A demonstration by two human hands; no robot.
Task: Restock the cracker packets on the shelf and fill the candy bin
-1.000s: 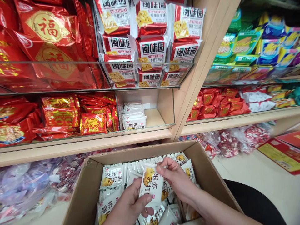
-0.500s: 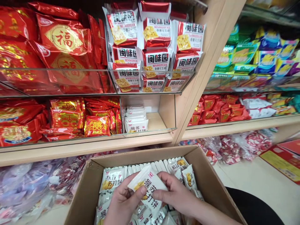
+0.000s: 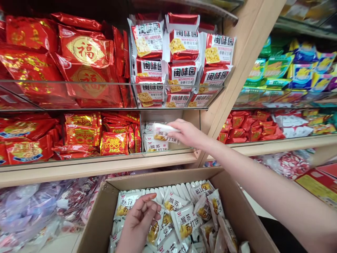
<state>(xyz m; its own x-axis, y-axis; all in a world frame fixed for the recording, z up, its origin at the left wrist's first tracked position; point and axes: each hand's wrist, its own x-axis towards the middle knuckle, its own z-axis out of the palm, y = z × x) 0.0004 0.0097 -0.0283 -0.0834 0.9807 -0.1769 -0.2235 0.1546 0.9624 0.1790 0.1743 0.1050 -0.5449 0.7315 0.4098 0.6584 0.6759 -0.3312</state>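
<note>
My right hand [image 3: 186, 133] pinches a white cracker packet [image 3: 162, 133] at its right end, in front of the lower shelf compartment. Just behind and below that packet, a stack of like white packets [image 3: 155, 144] stands at the compartment's left side. My left hand [image 3: 142, 219] hovers over the cardboard box [image 3: 252, 214], its fingers loosely curled and apart, holding nothing. White cracker packets [image 3: 185, 221] fill the box, some in an upright row at the back, others lying loose on top.
Glass-fronted shelves hold red packets [image 3: 86, 51] at the left and red-and-white packets [image 3: 183, 75] above the compartment. A wooden upright [image 3: 237, 70] divides them from green and blue packets [image 3: 279, 68]. Bagged goods [image 3: 39, 211] lie below the shelves.
My right hand has moved up and forward from the box to the shelf compartment with the packet. My left hand has let go of it and stays above the box.
</note>
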